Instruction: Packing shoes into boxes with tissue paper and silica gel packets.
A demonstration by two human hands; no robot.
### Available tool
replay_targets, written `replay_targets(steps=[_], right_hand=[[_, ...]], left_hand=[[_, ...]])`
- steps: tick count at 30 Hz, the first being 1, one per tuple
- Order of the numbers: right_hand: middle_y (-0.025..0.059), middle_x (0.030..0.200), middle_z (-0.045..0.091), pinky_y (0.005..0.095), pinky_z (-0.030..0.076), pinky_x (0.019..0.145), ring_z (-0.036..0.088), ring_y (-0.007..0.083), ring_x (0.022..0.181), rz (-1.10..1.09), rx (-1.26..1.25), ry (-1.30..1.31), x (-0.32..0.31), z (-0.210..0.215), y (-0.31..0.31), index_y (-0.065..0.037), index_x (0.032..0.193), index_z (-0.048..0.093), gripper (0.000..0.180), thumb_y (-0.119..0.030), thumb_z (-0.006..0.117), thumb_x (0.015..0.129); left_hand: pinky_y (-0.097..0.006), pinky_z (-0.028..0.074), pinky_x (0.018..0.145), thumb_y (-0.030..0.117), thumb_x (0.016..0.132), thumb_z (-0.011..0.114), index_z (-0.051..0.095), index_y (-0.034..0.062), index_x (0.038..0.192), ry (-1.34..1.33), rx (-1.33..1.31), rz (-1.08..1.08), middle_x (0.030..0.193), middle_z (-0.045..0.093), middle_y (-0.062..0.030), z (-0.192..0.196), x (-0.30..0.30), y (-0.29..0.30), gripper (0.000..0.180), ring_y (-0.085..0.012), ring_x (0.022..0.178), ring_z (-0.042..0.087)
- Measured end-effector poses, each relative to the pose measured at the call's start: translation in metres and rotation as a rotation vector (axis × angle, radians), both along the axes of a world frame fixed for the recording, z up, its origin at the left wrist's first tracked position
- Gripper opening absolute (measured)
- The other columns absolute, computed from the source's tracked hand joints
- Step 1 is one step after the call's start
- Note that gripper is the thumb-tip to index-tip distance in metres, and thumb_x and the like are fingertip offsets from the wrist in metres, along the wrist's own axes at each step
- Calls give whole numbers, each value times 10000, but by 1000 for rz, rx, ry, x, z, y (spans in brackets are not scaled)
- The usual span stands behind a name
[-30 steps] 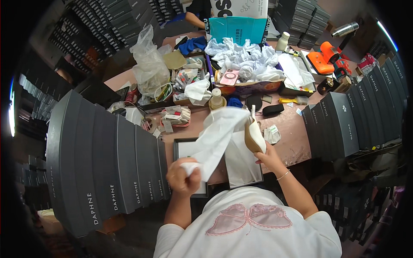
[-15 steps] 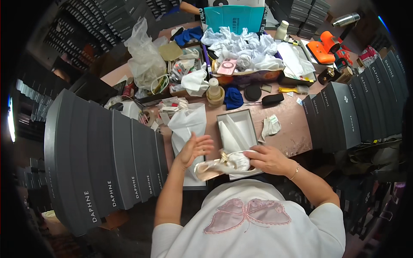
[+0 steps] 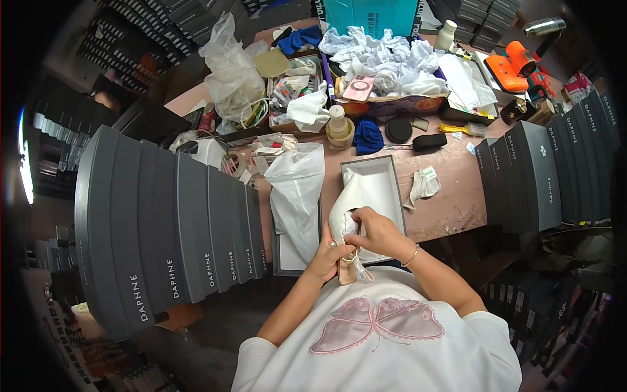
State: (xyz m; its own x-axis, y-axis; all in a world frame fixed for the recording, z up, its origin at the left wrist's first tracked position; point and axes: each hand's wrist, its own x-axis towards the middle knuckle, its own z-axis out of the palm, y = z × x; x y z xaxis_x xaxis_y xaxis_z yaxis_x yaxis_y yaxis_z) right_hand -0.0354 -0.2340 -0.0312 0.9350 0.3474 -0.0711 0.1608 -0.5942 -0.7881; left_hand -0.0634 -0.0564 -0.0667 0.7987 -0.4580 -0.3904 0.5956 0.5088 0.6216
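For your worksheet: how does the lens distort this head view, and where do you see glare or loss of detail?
Head view: fisheye bends the row of grey boxes at left and the table edge into curves; black vignette fills the corners; a bright window streak at far left blows out; the centre is evenly lit and sharp, with both hands, left hand and right hand, on the white shoe.

Both forearms angled inward from below, left hand point(image 3: 324, 257) and right hand point(image 3: 373, 233) close together, fingers curled, gripping, bracelet on right wrist.
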Motion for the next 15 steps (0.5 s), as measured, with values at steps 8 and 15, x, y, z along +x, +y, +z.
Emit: replay_targets(steps=[8,15], right_hand=[[142,782,621,328,493,633,601,236,681,-300,270,-2,10,-24,-35,22,1014,569,360,-173,713,748],[253,1195,534,473,373,989,500,389,1151,171,247,230,1,11,-11,48,1261,453,548,-311,617,881]], left_hand=[[-411,483,922,473,936,500,442,17,1324,261,-57,220,1230,568,-160,-21,-15,-3,602,-250,1072,588],[-405,456,959,598,959,326,408,60,1357,202,-184,275,1262,548,-108,-3,-6,-10,674,-259,1132,556]])
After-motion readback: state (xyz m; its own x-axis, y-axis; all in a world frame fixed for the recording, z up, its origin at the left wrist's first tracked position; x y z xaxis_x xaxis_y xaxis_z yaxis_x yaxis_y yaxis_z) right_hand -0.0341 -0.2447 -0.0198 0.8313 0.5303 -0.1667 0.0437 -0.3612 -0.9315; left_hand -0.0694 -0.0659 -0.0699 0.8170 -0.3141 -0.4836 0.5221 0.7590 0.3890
